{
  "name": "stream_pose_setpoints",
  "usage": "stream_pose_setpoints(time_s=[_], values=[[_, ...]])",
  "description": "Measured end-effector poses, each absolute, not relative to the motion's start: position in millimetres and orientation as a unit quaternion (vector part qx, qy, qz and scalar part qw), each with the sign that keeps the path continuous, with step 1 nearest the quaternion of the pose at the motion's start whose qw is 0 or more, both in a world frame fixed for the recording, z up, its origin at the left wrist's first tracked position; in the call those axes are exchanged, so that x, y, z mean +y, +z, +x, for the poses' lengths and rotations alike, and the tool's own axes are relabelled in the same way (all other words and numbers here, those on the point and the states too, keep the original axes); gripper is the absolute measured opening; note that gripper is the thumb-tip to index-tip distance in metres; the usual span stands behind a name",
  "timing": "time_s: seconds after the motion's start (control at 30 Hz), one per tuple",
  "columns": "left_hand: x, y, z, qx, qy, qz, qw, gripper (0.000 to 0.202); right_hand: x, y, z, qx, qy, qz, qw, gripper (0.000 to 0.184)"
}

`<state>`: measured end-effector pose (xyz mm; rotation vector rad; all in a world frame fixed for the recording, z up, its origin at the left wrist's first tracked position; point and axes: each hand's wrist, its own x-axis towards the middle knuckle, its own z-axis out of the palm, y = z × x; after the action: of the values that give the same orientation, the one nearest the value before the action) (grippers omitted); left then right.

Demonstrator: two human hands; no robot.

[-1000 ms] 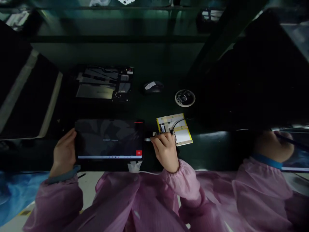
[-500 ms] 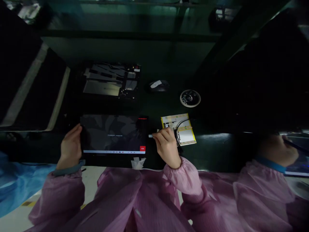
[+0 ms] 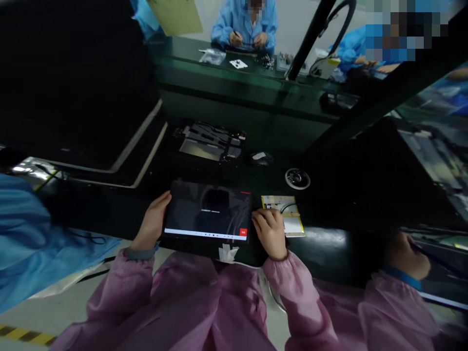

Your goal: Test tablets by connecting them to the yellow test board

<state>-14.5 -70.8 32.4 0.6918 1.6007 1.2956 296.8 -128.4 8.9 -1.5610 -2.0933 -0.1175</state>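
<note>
A tablet with a lit screen lies on the dark bench, a white bar and a red box along its lower edge. My left hand grips its left edge, thumb toward the screen. At the right edge is my right hand, fingers pinched on a cable plug that they now mostly hide; whether it sits in the tablet's port I cannot tell. From behind this hand a black cable runs over a white and silver panel with yellow edges, partly covered by the hand.
Behind the tablet lie an opened device with bare inner parts, a mouse and a round dish. White tape hangs at the front edge. A co-worker's hand is at right; dark padded panels stand left.
My right hand has brought the silver plug against the tablet's right edge, where it is now hidden. The view has tilted up, showing people across the bench. My left hand keeps its hold.
</note>
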Motion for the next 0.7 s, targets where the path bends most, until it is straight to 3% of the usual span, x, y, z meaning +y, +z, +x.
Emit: stream_pose_setpoints(time_s=[0.4, 0.7], values=[[-60, -8, -28, 0.608, 0.534, 0.208, 0.55, 0.031, -125, 14, 300, -0.777, -0.042, -0.57, 0.263, 0.015], [-61, -2, -28, 0.623, 0.508, 0.221, 0.553, 0.031, -122, 17, 300, -0.775, -0.023, -0.573, 0.267, 0.013]])
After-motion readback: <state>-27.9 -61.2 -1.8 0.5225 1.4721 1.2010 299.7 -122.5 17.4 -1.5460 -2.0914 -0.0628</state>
